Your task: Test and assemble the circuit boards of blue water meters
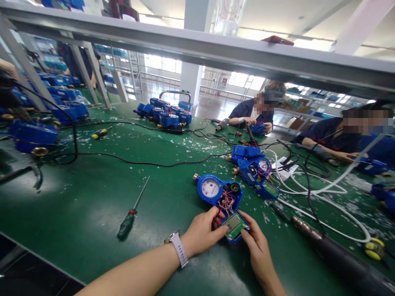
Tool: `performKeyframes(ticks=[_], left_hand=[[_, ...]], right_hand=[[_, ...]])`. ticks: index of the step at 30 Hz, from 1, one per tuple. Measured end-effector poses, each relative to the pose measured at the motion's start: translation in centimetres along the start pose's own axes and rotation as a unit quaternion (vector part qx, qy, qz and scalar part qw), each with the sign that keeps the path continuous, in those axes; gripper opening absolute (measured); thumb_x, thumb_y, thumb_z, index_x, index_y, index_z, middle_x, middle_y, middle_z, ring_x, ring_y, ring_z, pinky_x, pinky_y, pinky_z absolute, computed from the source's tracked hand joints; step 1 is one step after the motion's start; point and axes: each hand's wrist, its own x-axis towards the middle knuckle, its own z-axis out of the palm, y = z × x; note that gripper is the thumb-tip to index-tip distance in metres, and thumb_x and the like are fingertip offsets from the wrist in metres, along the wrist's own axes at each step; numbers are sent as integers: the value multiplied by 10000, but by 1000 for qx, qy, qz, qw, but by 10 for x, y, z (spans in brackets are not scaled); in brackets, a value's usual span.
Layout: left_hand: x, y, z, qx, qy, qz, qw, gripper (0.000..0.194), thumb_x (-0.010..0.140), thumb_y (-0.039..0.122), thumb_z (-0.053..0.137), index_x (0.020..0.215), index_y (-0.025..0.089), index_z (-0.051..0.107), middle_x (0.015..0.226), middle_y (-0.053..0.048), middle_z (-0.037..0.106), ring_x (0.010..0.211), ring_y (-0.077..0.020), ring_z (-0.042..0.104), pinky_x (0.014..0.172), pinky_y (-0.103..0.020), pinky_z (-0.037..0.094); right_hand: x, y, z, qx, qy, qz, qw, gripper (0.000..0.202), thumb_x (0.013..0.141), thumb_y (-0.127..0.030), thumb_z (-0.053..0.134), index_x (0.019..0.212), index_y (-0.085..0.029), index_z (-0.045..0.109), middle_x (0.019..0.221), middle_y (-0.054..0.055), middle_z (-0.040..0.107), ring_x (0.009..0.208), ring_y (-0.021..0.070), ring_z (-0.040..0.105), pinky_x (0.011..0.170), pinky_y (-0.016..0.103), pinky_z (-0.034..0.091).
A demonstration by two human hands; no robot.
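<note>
In front of me an opened blue water meter (203,187) lies on the green table, its round dial facing up and coloured wires (227,201) bunched in its housing. Those wires lead to a display module (233,226), a green circuit board with a grey screen in a blue case. My left hand (205,230) grips the module's left side, thumb over the screen's edge, fingers close to the wires. My right hand (256,246) holds its right side between thumb and fingers. Behind it stands another opened blue meter (249,170).
A green-handled screwdriver (127,224) lies to the left. At right are a black power screwdriver (336,255), white cable (327,201) and yellow-black tool (374,248). More meters (169,115) stand farther back. Two co-workers (253,111) sit opposite; a shelf beam (197,41) crosses overhead.
</note>
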Motion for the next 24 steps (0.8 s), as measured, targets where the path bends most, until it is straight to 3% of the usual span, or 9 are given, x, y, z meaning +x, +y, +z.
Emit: performKeyframes(ticks=[8, 13, 18, 24], left_hand=[[-4, -3, 0, -20, -25, -1, 999, 248, 815, 294, 632, 1036, 214, 553, 992, -72, 682, 906, -253, 621, 797, -317, 422], [-4, -7, -7, 79, -80, 45, 993, 390, 816, 316, 637, 1161, 190, 505, 1096, -131, 653, 1004, -313, 592, 872, -385, 410], [1, -1, -26, 219, -142, 105, 960, 335, 844, 293, 600, 1138, 148, 531, 1079, -151, 643, 990, -322, 582, 880, -429, 428], [-1, 3, -31, 290, -142, 140, 936, 326, 872, 288, 563, 1153, 125, 530, 1088, -161, 643, 996, -316, 584, 898, -440, 454]], right_hand=[[-11, 3, 7, -69, 37, 11, 997, 467, 881, -471, 580, 1239, -171, 590, 1198, 110, 641, 1042, 284, 630, 920, 391, 497], [-8, 5, 11, -101, 67, 20, 992, 522, 877, -503, 555, 1270, -160, 569, 1220, 122, 624, 1086, 307, 603, 959, 432, 463], [-7, -1, 19, -124, 86, 26, 988, 528, 871, -502, 558, 1257, -142, 566, 1204, 130, 627, 1084, 314, 596, 991, 458, 432], [-7, -9, 27, -132, 105, 17, 986, 500, 874, -483, 549, 1243, -147, 569, 1207, 121, 627, 1092, 301, 592, 990, 442, 434]])
